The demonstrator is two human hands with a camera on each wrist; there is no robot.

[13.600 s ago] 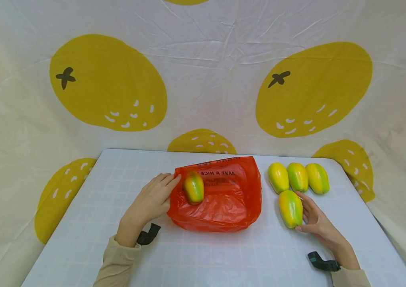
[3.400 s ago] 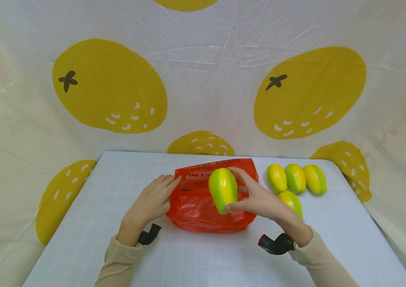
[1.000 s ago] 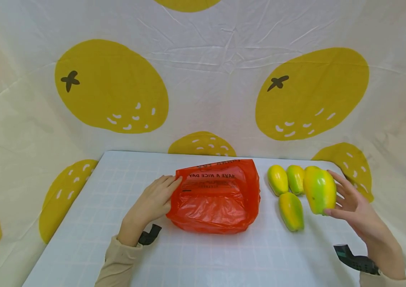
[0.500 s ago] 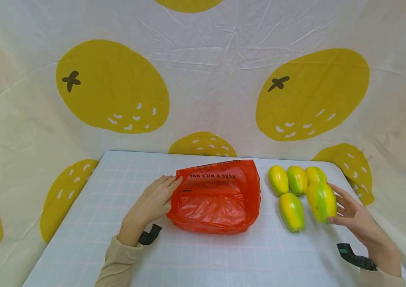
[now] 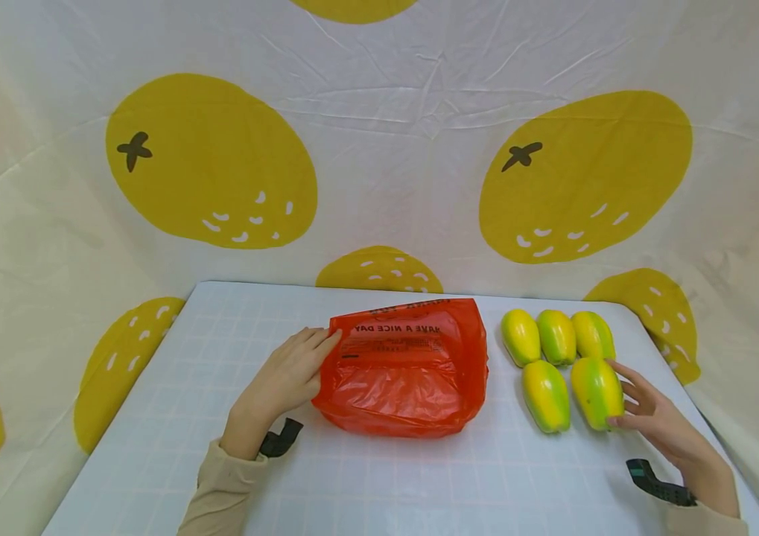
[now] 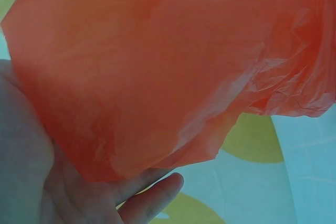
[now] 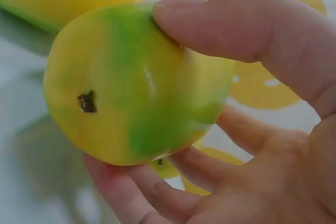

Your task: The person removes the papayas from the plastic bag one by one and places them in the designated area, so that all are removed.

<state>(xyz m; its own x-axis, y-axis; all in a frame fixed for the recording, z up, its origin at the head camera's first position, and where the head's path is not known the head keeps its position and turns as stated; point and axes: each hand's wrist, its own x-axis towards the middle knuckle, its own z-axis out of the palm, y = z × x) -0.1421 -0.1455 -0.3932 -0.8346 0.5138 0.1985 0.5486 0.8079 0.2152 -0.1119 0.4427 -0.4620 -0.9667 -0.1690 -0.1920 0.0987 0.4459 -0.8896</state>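
My left hand (image 5: pixel 285 376) holds the left edge of a red plastic bag (image 5: pixel 406 398), whose mouth faces me. In the left wrist view the red film (image 6: pixel 142 77) covers part of the fingers, and two fingertips show below it. At the right, my right hand (image 5: pixel 667 432) grips a yellow-green papaya (image 5: pixel 595 394) at the front right of a group of papayas. The right wrist view shows the thumb on one side of this papaya (image 7: pixel 131 87) and the fingers on the other, its dark stem spot facing the camera.
Another papaya (image 5: pixel 545 396) lies just left of the held one. Behind them stand three more, a left papaya (image 5: pixel 521 337), a middle papaya (image 5: pixel 556 336) and a right papaya (image 5: pixel 592 333). A fruit-patterned cloth (image 5: pixel 392 179) hangs behind the white table (image 5: pixel 379 491).
Earlier a papaya was inside the bag, and later my right hand held one over it. In the last second my right hand has lowered its papaya into the front row. My left hand stayed put.
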